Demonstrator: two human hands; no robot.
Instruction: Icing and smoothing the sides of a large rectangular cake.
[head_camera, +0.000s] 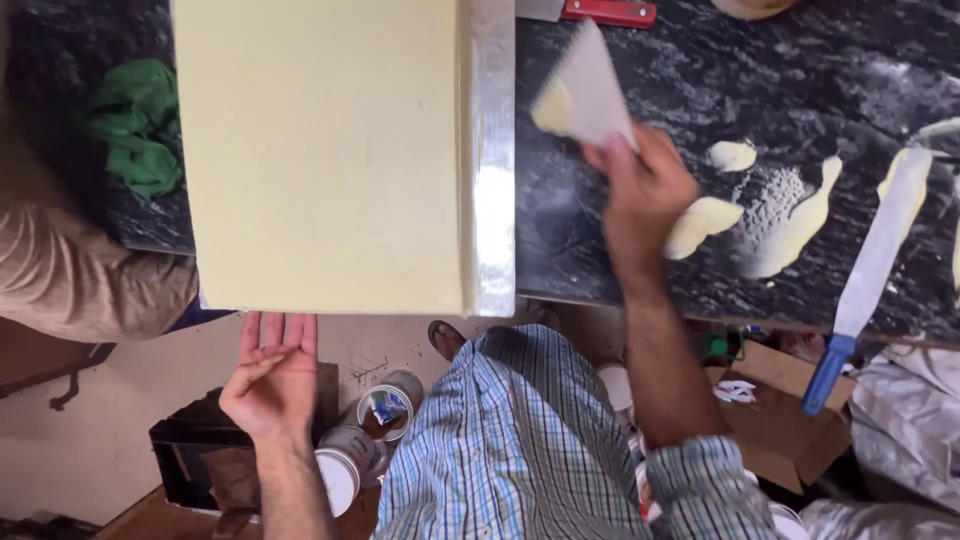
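A large pale yellow coated board (320, 150) with a silvery right edge lies on the dark marbled counter (600, 260). My left hand (272, 375) is flat with fingers together, fingertips touching the board's near edge from below. My right hand (640, 195) grips a wide metal scraper (585, 90) with a dab of yellow putty on its blade, held above the counter just right of the board. Smears of yellow putty (790, 215) lie on the counter to the right of that hand.
A long putty knife with a blue handle (865, 285) lies at the right, overhanging the counter edge. A red-handled tool (610, 12) is at the top. A green cloth (135, 125) and another person's beige sleeve (80, 275) are at left. Tins (385, 410) and a cardboard box (780, 420) stand on the floor.
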